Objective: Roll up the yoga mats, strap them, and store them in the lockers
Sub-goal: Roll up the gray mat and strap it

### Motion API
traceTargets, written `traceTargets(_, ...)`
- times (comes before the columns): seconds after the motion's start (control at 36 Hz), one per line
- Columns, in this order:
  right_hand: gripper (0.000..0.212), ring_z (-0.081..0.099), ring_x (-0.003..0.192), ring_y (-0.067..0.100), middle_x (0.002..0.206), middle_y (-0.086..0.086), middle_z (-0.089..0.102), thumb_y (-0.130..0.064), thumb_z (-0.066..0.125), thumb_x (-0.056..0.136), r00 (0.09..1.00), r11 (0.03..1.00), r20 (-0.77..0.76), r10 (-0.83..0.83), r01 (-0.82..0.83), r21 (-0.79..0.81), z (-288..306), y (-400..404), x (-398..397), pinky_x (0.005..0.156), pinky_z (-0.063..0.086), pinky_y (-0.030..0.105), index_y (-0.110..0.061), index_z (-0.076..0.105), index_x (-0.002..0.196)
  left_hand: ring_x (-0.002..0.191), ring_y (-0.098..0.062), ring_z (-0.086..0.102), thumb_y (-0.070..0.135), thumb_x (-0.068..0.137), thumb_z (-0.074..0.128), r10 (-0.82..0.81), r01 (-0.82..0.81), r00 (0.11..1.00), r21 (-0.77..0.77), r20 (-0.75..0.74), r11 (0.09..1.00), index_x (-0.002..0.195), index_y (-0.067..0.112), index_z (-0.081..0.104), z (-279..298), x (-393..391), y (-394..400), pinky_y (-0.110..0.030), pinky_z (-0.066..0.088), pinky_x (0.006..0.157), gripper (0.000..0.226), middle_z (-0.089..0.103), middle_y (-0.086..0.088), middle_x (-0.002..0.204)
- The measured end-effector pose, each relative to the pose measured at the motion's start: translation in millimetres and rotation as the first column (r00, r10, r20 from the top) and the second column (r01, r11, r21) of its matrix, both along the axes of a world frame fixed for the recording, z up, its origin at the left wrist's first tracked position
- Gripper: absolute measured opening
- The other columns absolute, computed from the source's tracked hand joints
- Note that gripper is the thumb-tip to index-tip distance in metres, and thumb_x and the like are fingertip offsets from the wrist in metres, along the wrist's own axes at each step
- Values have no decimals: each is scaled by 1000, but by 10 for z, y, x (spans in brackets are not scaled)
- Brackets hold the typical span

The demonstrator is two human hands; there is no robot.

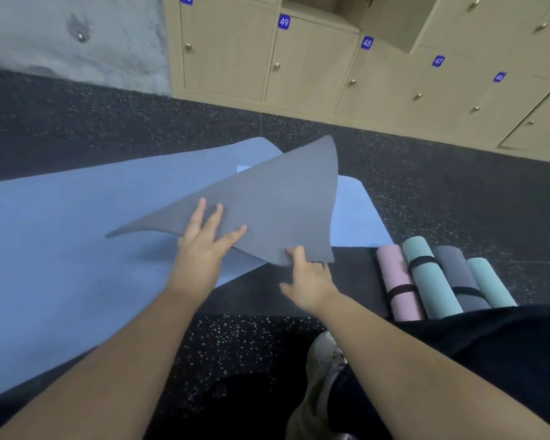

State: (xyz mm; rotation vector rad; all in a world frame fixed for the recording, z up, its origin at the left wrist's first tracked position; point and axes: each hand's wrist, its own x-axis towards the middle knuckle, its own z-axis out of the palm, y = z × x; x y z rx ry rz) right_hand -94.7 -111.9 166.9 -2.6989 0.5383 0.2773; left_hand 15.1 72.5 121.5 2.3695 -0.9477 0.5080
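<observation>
A blue yoga mat [61,236] lies flat on the floor, its near end folded back so the grey underside [273,198] faces up. My left hand [204,239] lies with straight fingers on top of the folded grey flap. My right hand [308,277] pinches the flap's near edge between thumb and fingers. A second, lighter blue mat [359,214] lies under it at the right. Wooden numbered lockers [315,65] line the far wall; one upper locker [346,11] stands open.
Several rolled, strapped mats lie side by side at the right: pink [397,281], teal [432,277], grey [458,274], teal [489,284]. A black mat [267,293] lies under the blue ones. My shoe [324,354] and dark trouser leg are near the bottom. Speckled black floor surrounds.
</observation>
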Motion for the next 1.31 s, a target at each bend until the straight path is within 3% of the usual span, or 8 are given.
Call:
traceTargets(0.28,57,19,140,27,138,16,41,-24,56,92,942,978,-278,189,-156,136,-578,439,90,120,3,48,-24,25,139,134,-31,30,-34,46,65,77,-55,991,197,-108,979,120,18,67,-502,-338,680,-62,53,77,90,47,-22,142)
traceTargets(0.56,44,35,126,25,104,5,52,-20,49,94,956,953,52,288,-291,88,-346,607,585,119,-2,52,-22,29,133,137,-25,29,-7,87,41,170,-174,984,85,58,981,124,22,59,233,-97,883,-75,43,78,51,49,-11,143)
traceTargets(0.72,48,33,133,26,109,5,55,-20,48,94,920,925,-93,380,-380,23,-418,723,501,115,-13,54,-21,28,138,120,-42,55,-21,65,75,279,-239,937,196,-211,951,118,11,69,-543,-405,1277,-64,49,87,62,64,-19,122)
traceTargets(0.78,46,27,138,27,126,8,53,-24,50,94,910,920,-150,387,-391,2,-497,778,421,116,-12,56,-19,30,135,122,-37,55,-11,79,71,260,-197,880,193,-397,961,119,13,68,-688,-506,1262,-40,37,106,47,63,-15,126)
traceTargets(0.83,44,23,140,28,130,9,51,-24,51,93,910,929,-198,364,-369,11,-588,783,327,116,-13,57,-19,31,132,133,-23,46,4,94,58,256,-177,819,198,-513,964,129,16,61,-779,-577,1204,-20,24,111,37,55,-4,138)
traceTargets(0.97,38,21,142,26,125,8,54,-22,49,94,943,968,-220,250,-247,40,-717,646,175,117,-11,56,-19,33,128,138,-15,35,21,98,54,259,-78,756,311,-601,947,147,25,38,-915,-634,1070,-13,14,110,52,38,3,151)
traceTargets(1.17,31,13,147,24,134,9,51,-20,47,93,982,999,-187,41,-39,13,-745,445,151,119,-5,54,-19,35,121,135,-23,36,18,101,45,217,-18,769,318,-601,948,145,29,41,-947,-527,822,-28,22,116,45,39,-1,149)
traceTargets(1.31,30,0,150,26,151,13,35,-13,44,94,962,997,-263,-79,71,-38,-847,301,130,118,-2,56,-15,33,122,146,-26,14,16,104,38,215,3,811,370,-544,929,148,34,35,-944,-412,525,-38,17,119,47,25,-5,157)
